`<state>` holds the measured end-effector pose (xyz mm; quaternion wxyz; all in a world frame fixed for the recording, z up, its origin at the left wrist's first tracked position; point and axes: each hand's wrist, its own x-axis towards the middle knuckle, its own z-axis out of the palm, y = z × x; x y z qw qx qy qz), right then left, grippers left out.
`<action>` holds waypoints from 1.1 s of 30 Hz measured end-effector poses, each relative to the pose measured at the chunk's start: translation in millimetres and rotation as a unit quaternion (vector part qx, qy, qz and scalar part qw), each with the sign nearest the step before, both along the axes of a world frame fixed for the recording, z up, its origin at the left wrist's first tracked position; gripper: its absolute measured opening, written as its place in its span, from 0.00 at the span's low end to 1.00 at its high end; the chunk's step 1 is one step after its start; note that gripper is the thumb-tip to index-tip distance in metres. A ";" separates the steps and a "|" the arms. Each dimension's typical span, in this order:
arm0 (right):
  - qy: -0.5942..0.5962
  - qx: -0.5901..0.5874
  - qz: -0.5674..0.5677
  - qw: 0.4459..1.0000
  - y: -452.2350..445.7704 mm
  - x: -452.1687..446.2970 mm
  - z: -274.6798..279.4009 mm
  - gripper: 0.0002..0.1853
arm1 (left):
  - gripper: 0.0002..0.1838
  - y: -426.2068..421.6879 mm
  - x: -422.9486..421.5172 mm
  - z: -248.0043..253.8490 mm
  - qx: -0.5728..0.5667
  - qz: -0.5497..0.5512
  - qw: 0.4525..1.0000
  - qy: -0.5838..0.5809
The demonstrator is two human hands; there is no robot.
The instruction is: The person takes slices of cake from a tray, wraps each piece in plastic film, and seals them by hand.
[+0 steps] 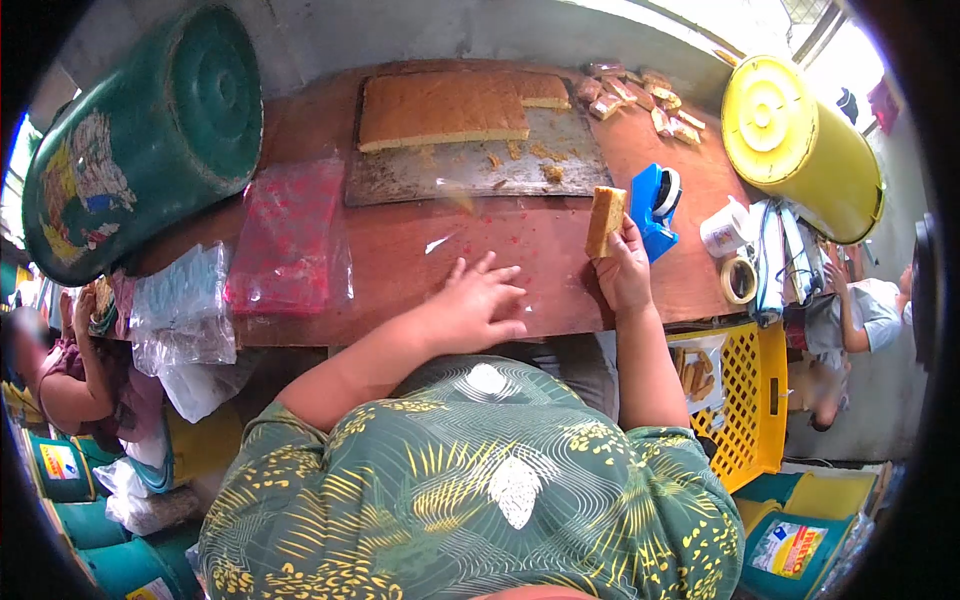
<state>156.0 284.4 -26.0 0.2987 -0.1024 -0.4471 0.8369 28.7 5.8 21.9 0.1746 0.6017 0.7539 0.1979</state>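
Note:
My right hand (625, 270) holds up a slice of sponge cake (605, 222), fingers closed round its lower end. My left hand (478, 305) rests low over the table's near edge, fingers spread, with nothing in it. Behind both hands, a large sheet cake (440, 108) with a cut-away corner lies on a dark baking tray (400, 182), crumbs scattered on the bare metal. Just right of the held slice stands a blue tape dispenser (648, 205). Left of my left hand is a stack of clear plastic bags over something red (290, 235).
Wrapped cake pieces (640, 100) are piled at back right. A green bucket (170, 130) and a yellow bucket (790, 140) lie tipped at either side. A white cup (725, 230) and tape roll (739, 280) sit right, above a yellow crate (755, 400). Other people work at both sides.

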 end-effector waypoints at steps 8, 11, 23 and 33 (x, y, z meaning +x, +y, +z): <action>-0.116 0.429 0.089 0.891 -64.7 -9.7 36.8 0.30 | 0.49 -40.5 -48.6 -12.6 0.001 0.152 0.988 0.042; -0.132 0.653 0.084 0.741 -81.2 -35.2 58.5 0.31 | 0.53 -45.9 -53.4 -13.9 -0.020 0.151 0.987 0.044; -0.147 0.695 0.023 0.704 -83.3 -14.7 44.4 0.31 | 0.39 -44.5 -66.2 -16.5 0.064 0.153 0.986 0.029; -0.083 0.775 0.059 0.623 -101.7 44.3 29.6 0.11 | 0.14 33.4 -96.4 -19.8 0.186 0.205 0.961 0.020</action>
